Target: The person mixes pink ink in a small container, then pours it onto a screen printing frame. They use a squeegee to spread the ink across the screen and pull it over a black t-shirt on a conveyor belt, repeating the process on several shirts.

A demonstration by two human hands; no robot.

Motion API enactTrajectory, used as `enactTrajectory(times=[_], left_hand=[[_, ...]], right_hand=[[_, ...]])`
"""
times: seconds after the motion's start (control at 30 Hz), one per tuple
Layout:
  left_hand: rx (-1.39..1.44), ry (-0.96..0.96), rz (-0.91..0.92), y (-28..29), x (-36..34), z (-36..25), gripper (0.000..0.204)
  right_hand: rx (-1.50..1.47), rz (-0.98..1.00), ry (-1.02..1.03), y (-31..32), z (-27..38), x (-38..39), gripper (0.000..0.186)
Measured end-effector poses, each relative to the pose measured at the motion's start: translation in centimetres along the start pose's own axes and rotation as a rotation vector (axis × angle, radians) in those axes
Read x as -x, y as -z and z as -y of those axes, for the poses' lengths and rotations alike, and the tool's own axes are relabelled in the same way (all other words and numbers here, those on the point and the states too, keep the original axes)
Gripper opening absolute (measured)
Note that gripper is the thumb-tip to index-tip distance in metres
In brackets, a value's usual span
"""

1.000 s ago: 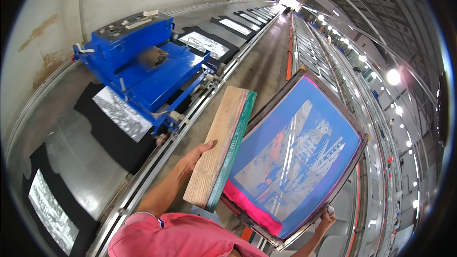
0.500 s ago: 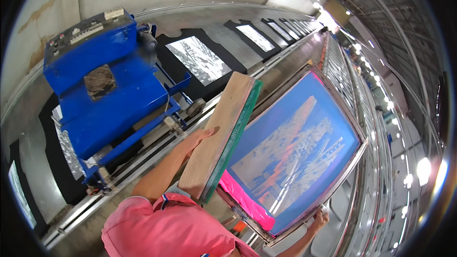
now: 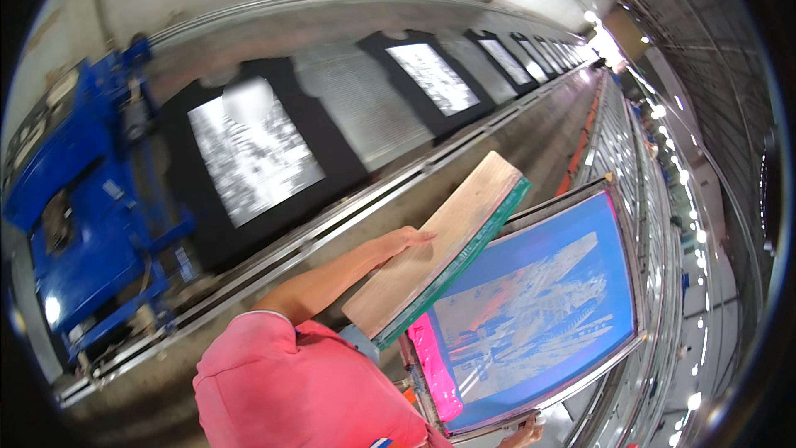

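My left hand (image 3: 405, 241) is closed on a wide squeegee (image 3: 452, 241) with a pale wooden handle and a green blade. The squeegee is held tilted over the left side of a screen-printing frame (image 3: 638, 299). Blue mesh (image 3: 615, 315) with a pale stencilled picture fills the frame, and thick pink ink (image 3: 433, 369) lies along its near left end. At the frame's lower edge, my right hand (image 3: 524, 433) grips the rim; its fingers are partly hidden.
To the left runs a long grey table (image 3: 369, 108) with black shirts (image 3: 332, 137) bearing white prints. A blue machine (image 3: 83, 224) with wheels stands over it at the far left. A metal rail (image 3: 365, 203) borders the table. More rails and racks stretch away at the right.
My view has shifted along the table, with the blue machine now farther left. Squeegee and frame, still in my hands, appear farther right and lower.
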State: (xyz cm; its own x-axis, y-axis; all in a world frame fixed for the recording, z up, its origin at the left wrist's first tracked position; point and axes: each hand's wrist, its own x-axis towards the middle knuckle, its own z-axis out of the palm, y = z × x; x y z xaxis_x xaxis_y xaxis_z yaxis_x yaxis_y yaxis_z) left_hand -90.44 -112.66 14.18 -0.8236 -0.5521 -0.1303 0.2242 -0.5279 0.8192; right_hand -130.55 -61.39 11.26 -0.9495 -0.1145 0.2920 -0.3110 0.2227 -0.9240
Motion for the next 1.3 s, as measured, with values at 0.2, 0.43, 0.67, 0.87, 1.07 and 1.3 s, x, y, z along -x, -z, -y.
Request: enactTrajectory(times=[0.2, 0.43, 0.67, 0.87, 1.07, 1.3], left_hand=[[-0.044, -0.076, -0.106, 1.2, -24.2, 1.1, 0.046], [0.134, 0.082, -0.220, -0.6, -41.9, -7.7, 0.049], [0.428, 0.052, -0.206, 5.9, -64.0, -10.7, 0.049], [0.507, 0.054, -0.102, 6.5, -83.4, -18.0, 0.054], [0.421, 0.071, -0.101, 7.5, -104.4, -24.4, 0.058], [0.402, 0.017, -0.043, 9.7, -127.4, -28.6, 0.057]], right_hand=[[0.050, -0.045, 0.027, -12.5, 0.0, -15.4, 0.008], [0.084, 0.071, 0.056, -29.4, 4.3, -39.0, 0.009], [0.025, 0.181, 0.184, -50.7, 3.2, -57.4, 0.002], [0.074, 0.144, 0.106, -62.7, 2.4, -69.4, 0.002], [-0.056, 0.070, -0.009, -72.3, -0.8, -79.7, 0.012], [0.000, 0.072, 0.083, -88.8, -2.0, -99.0, 0.012]])
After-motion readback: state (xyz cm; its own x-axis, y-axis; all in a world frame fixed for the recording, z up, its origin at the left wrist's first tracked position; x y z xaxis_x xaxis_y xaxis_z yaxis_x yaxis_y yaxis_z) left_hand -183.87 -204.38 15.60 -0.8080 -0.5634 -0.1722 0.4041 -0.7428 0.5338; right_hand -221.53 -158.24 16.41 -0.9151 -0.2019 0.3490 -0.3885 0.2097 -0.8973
